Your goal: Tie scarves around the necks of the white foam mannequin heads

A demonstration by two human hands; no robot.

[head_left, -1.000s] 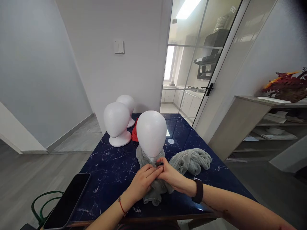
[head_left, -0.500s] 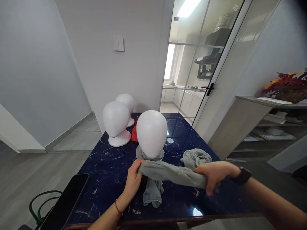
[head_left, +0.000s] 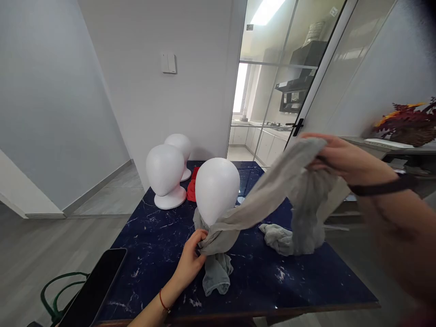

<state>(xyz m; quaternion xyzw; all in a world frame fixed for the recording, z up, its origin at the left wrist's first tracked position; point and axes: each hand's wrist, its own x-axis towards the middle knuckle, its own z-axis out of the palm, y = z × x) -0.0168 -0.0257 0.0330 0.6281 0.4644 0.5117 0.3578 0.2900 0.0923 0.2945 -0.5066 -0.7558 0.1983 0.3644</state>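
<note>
A white foam mannequin head (head_left: pixel 218 190) stands on the table with a thin grey-green scarf (head_left: pixel 262 200) around its neck. My left hand (head_left: pixel 190 256) pinches the scarf just in front of the neck. One end of the cloth hangs down onto the tabletop below that hand. Raised at the right, my right hand (head_left: pixel 344 159) grips the scarf and stretches a length of it up from the neck. From this hand more cloth drops to a crumpled part lying on the table. The base of the head is hidden behind the scarf.
Two more white foam heads (head_left: pixel 165 175) stand at the back left, beside a red cloth (head_left: pixel 191 188). A black phone (head_left: pixel 93 286) lies at the left edge of the dark blue marbled table (head_left: pixel 150 245), near a green cord (head_left: pixel 56 290). A shelf with a flower arrangement (head_left: pixel 408 120) is at right.
My right hand has risen and moved right, lifting the scarf from low over the table. Part of the crumpled heap has come up with it. My left hand stays near the neck.
</note>
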